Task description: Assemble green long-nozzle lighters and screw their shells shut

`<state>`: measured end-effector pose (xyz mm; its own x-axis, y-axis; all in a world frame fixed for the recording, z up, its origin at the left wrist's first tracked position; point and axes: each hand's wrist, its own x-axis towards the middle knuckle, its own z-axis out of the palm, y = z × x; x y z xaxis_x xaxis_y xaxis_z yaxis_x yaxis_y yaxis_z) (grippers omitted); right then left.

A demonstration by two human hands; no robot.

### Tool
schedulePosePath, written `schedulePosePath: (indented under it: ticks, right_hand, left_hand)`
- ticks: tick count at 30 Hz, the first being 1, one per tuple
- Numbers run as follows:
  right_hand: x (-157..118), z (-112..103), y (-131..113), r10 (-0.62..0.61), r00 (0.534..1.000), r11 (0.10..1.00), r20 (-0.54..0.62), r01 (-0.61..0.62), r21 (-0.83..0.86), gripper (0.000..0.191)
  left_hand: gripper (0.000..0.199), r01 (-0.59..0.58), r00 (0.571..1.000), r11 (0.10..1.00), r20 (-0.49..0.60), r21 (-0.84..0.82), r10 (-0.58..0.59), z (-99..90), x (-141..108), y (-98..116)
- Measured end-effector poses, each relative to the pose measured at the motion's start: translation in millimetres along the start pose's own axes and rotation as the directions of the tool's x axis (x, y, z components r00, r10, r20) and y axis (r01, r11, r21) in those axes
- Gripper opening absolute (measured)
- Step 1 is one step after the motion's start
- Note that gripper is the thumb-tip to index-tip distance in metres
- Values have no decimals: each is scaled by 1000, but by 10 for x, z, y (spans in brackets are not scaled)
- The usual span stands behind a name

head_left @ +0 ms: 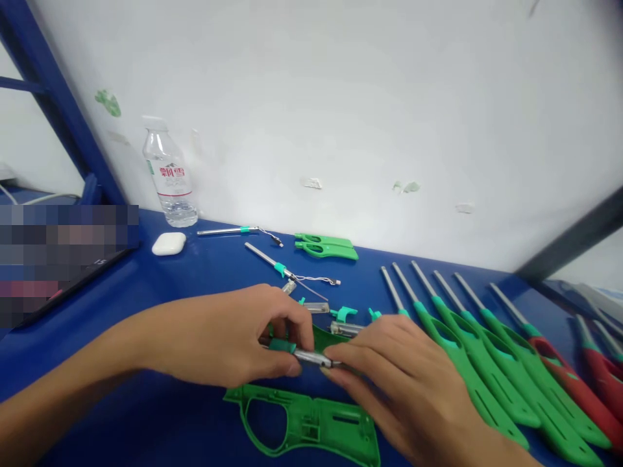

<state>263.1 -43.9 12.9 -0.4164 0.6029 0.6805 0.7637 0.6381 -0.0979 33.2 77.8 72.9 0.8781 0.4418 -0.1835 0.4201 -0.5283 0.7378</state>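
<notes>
My left hand (pixel 238 337) is closed around a metal lighter nozzle tube (pixel 311 357) with a teal collar (pixel 282 345). My right hand (pixel 399 376) pinches the tube's end between thumb and fingertips; what exactly lies at that tip is hidden. Just below both hands, an open green lighter handle shell (pixel 316 421) lies with its inner side up. Another green shell part (pixel 326 338) shows partly behind my fingers. Beyond my hands are a clear fuel tank (pixel 316 307), a second clear tank (pixel 344 328) and a teal trigger piece (pixel 344 314).
Several green lighters (pixel 491 363) and red lighters (pixel 559 370) lie in a row at right. Toward the wall are two wired nozzle tubes, one nearer (pixel 265 256), and green shells (pixel 331 248). A water bottle (pixel 170 175), white case (pixel 169 244) and blurred screen (pixel 63 259) stand left.
</notes>
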Motion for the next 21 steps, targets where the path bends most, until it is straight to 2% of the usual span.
schedulePosePath:
  ticks: [2,4,5,7,9,10,11,14,16,21]
  right_hand:
    - [7,-30,-49,1,1000,1000,-19,-1,-1,10]
    - [3,-64,-103,36,999,999,-28,-37,-3,21]
    - [-4,-78,-126,55,998,998,-21,-55,-5,28]
    - [-28,-87,-156,78,997,997,7,-78,-8,36]
    - [-60,-64,-159,77,996,997,54,-77,-4,38]
    - [-75,-42,-153,69,995,998,73,-69,5,38]
    - [-89,-16,-144,66,994,998,89,-67,16,37]
    - [-113,53,-128,44,991,995,129,-56,87,32]
    - [-119,73,-132,37,988,987,149,-60,151,31]
    - [-140,80,-153,25,973,970,230,-79,229,21]
  left_hand:
    - [7,2,996,998,-95,69,4,59,-136,-28]
    - [13,9,980,996,-200,92,9,196,-320,-170]
    - [16,6,958,996,-287,87,19,286,-422,-276]
    - [23,0,889,994,-455,108,50,479,-620,-510]
    - [19,31,797,987,-600,157,71,638,-774,-697]
    - [22,36,768,986,-636,160,75,694,-827,-753]
    - [21,20,760,989,-644,147,81,733,-863,-780]
    - [12,-11,784,996,-618,89,64,778,-906,-744]
    - [9,-13,783,995,-617,102,74,794,-915,-702]
    - [16,45,728,970,-673,237,131,876,-928,-722]
